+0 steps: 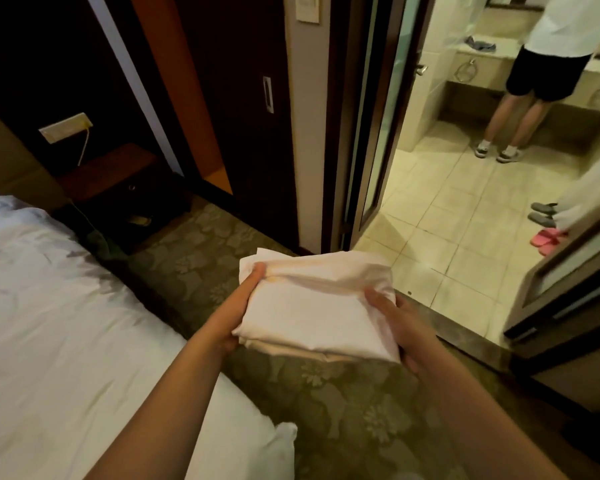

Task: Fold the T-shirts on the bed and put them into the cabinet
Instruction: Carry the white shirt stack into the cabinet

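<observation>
I carry a stack of folded white T-shirts [316, 306] in front of me, above the patterned carpet. My left hand [238, 306] grips the stack's left edge, thumb on top and fingers hidden underneath. My right hand [400, 327] holds the right edge the same way, thumb over the cloth. The bed [59, 313] with its white duvet lies at the lower left. A dark wooden cabinet [243, 98] with a recessed metal handle stands ahead at the upper centre; its sliding door shows an orange gap to the left.
A dark bedside table [118, 181] with a wall socket and cable above stands at the left. An open door [371, 133] leads to a tiled bathroom, where a person [548, 71] stands at the counter. Grey and pink slippers [546, 226] lie on the tiles.
</observation>
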### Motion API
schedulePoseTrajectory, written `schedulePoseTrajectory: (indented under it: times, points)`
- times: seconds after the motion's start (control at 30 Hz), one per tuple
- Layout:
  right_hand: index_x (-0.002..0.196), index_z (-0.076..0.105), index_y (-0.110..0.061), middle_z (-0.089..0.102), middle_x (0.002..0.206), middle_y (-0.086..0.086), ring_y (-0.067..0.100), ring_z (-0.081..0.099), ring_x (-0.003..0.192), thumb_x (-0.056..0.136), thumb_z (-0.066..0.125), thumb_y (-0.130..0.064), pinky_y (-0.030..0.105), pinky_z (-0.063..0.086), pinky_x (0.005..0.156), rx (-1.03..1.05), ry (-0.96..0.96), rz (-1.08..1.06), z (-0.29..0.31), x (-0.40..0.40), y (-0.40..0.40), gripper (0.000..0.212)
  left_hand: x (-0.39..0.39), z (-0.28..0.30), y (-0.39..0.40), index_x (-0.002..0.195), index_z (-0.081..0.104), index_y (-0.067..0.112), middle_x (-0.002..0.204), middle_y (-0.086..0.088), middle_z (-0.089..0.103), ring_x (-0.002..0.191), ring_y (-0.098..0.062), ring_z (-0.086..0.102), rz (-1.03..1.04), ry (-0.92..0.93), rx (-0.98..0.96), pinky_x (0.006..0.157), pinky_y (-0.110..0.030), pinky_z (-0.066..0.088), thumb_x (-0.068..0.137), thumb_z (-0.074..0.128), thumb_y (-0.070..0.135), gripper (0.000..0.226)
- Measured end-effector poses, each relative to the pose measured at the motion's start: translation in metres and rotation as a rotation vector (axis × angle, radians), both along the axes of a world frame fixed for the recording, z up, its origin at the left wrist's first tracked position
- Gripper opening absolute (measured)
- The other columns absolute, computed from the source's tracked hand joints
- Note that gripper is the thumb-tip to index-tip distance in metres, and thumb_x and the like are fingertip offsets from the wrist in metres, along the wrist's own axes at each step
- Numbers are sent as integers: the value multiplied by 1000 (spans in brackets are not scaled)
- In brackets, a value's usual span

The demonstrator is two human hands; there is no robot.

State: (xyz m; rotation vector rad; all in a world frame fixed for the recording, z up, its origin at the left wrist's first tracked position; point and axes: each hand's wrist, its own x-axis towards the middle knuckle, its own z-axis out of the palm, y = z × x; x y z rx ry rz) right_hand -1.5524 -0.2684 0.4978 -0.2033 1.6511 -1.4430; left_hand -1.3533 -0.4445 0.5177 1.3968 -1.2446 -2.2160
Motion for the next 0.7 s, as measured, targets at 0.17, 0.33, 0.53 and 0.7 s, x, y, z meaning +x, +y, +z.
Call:
schedulePoseTrajectory:
  times: [0.17, 0.33, 0.53, 0.7]
  points:
    - [124, 60, -19, 72, 107, 4, 26, 69, 94, 86, 71, -43, 32, 55, 68, -4, 53, 53, -1, -62, -101, 46, -51, -1, -91, 126, 59, 16, 105, -15, 75, 101, -31, 71, 51, 18, -5, 90, -39, 55, 85, 53, 71, 69]
    - [123, 61, -14, 72, 103, 0, 19, 70, 88, 89, 69, -41, 23, 54, 59, -17, 86, 193, -12, -125, -232, 44, -88, -7, -194, 129, 56, 17, 107, -14, 75, 103, -30, 71, 140, 26, -36, 99, -42, 52, 86, 51, 71, 70]
    - [127, 60, -19, 73, 109, 3, 24, 71, 96, 82, 74, -50, 37, 59, 77, -31, 27, 381, -13, -150, -404, 57, -92, 5, -311, 118, 61, 14, 98, -13, 77, 89, -26, 74, 336, 6, -25, 84, -36, 56, 90, 50, 67, 61]
    - [128, 59, -18, 73, 109, 3, 24, 71, 96, 86, 71, -43, 37, 58, 81, -22, 23, 505, -13, -141, -537, 50, -70, 2, -414, 125, 63, 15, 111, -16, 74, 101, -32, 71, 443, 9, -22, 103, -45, 50, 88, 52, 70, 67]
